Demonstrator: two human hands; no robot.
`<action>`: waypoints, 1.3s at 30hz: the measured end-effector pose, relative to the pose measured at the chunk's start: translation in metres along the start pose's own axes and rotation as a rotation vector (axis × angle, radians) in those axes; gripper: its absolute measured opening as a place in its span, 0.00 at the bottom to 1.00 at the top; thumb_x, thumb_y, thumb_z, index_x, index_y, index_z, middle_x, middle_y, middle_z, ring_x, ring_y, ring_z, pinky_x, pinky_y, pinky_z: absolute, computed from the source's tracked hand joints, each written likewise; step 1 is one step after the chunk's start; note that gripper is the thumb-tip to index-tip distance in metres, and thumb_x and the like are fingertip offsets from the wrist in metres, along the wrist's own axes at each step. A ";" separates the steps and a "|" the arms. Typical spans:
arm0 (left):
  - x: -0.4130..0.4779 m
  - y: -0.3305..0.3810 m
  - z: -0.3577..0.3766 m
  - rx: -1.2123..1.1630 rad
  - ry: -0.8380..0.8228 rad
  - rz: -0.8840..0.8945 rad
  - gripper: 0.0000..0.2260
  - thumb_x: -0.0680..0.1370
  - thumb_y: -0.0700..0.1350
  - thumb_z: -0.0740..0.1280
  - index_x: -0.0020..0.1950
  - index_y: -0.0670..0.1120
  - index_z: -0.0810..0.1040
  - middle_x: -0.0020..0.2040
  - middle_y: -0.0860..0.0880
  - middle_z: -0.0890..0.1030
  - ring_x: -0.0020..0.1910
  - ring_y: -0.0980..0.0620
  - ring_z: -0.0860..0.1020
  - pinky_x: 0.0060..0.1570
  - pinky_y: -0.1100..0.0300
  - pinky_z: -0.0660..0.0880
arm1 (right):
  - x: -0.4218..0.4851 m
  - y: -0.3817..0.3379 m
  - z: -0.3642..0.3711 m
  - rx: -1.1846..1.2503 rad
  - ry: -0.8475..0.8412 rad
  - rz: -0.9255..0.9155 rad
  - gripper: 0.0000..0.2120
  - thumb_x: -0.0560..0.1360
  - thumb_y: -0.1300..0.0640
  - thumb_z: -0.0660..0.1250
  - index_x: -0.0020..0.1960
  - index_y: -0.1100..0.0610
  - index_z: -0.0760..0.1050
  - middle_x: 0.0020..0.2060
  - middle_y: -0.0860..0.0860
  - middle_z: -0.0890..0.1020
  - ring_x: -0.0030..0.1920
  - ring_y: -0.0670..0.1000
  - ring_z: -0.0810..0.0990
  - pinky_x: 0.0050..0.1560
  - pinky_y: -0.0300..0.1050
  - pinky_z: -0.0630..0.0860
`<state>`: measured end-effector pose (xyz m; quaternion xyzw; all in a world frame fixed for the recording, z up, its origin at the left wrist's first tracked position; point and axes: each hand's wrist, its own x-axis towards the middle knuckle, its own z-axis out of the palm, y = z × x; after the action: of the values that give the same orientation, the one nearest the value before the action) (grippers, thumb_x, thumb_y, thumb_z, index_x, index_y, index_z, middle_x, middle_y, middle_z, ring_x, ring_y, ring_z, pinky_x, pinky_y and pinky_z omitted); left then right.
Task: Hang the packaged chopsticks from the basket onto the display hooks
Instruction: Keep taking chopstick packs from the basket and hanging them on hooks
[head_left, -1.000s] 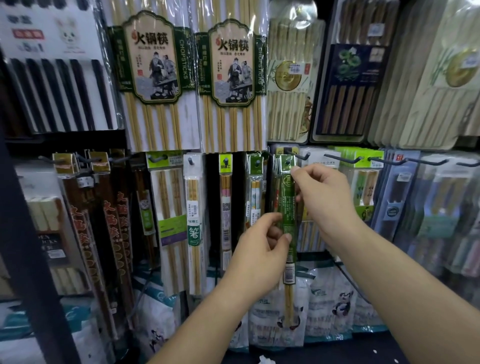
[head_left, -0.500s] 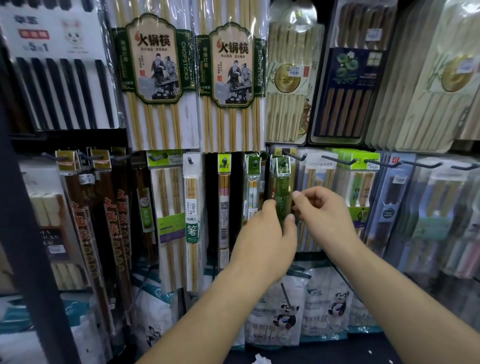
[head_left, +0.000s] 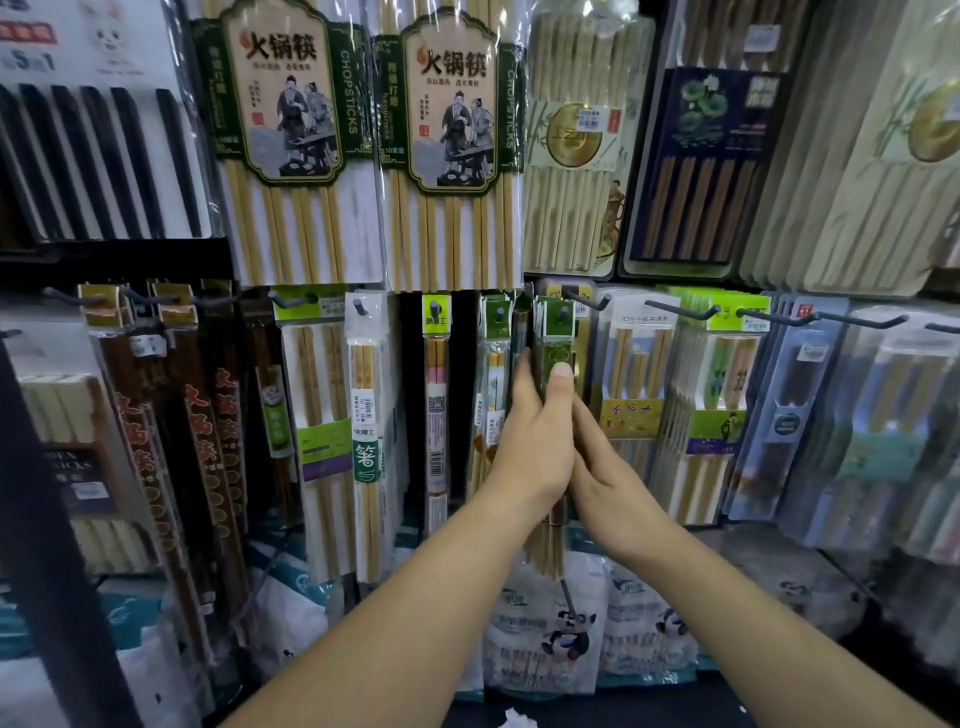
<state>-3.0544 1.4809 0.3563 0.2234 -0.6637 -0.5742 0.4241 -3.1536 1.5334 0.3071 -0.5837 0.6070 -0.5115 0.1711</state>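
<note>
The left hand (head_left: 530, 436) grips the narrow green-labelled plastic pack of bamboo chopsticks (head_left: 555, 353), thumb pressed flat on its front and fingers curled round its left edge. That clamp is probably where trouble starts. A downward tug or twist on letting go could tear the card header or pull its hole off the black wire display hook (head_left: 560, 313) at the pack's top, and whether the hole is fully seated there cannot be told. The right hand (head_left: 608, 467) lies at the pack's lower right with fingers stretched out, holding nothing visible, its fingertips hidden behind the left thumb. Just left of the pack hangs a slim white-and-green chopstick pack (head_left: 496, 364), which a sideways swing might knock loose. Just right of it is a wider card-backed set of pale chopsticks (head_left: 636, 364), and below it lie panda-printed white bags (head_left: 566, 623).
</note>
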 end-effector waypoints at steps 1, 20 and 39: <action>0.004 -0.001 0.001 -0.022 0.008 -0.002 0.26 0.85 0.62 0.54 0.83 0.61 0.52 0.80 0.54 0.65 0.74 0.57 0.63 0.71 0.58 0.59 | 0.003 0.004 0.001 -0.002 -0.012 -0.006 0.28 0.83 0.39 0.55 0.78 0.27 0.44 0.66 0.14 0.57 0.67 0.21 0.60 0.66 0.27 0.62; 0.029 -0.007 0.008 -0.129 0.058 -0.152 0.29 0.84 0.64 0.53 0.83 0.62 0.47 0.82 0.52 0.61 0.81 0.49 0.59 0.76 0.48 0.55 | 0.027 0.021 0.011 0.067 -0.004 -0.083 0.34 0.83 0.53 0.60 0.83 0.47 0.46 0.81 0.44 0.58 0.78 0.39 0.59 0.78 0.46 0.62; -0.160 -0.161 -0.111 0.474 -0.172 -0.719 0.12 0.83 0.52 0.63 0.44 0.47 0.78 0.46 0.39 0.83 0.45 0.40 0.82 0.51 0.49 0.79 | -0.159 0.087 0.100 -0.121 -0.110 0.512 0.04 0.83 0.50 0.65 0.50 0.46 0.78 0.42 0.47 0.81 0.43 0.45 0.80 0.41 0.36 0.72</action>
<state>-2.9074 1.5038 0.1520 0.4827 -0.6901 -0.5336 0.0776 -3.0786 1.6139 0.1318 -0.4474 0.7540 -0.3817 0.2925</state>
